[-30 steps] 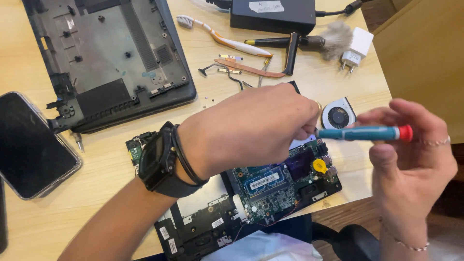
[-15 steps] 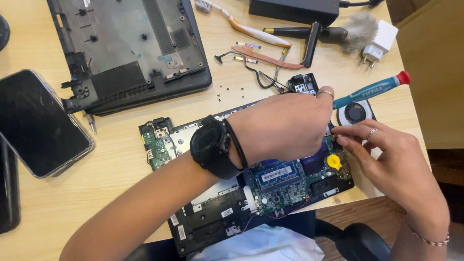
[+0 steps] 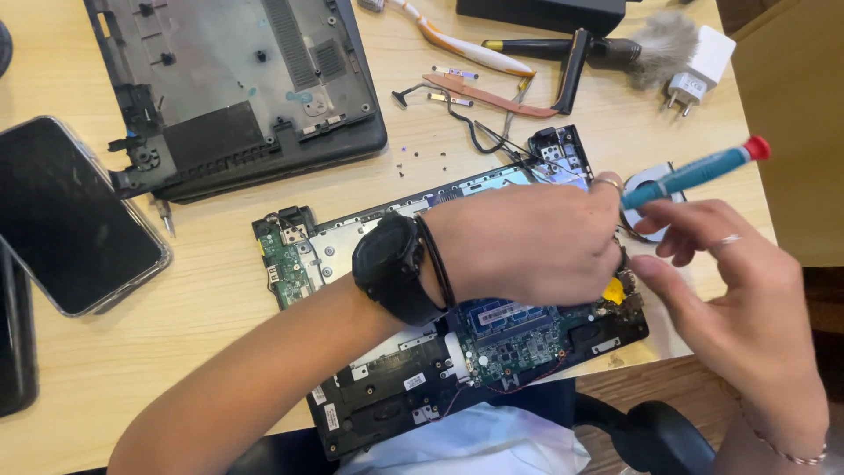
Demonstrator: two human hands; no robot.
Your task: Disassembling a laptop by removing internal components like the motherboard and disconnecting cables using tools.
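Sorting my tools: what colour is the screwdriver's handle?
Teal with a red end cap; the screwdriver shows clearly in the head view.

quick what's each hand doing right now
Left hand: closed around the teal screwdriver, resting over the laptop motherboard.
Right hand: open, fingers loosely curled, holding nothing visible.

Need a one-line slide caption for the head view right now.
Left hand holds a teal screwdriver over an opened laptop's motherboard; right hand hovers beside it.
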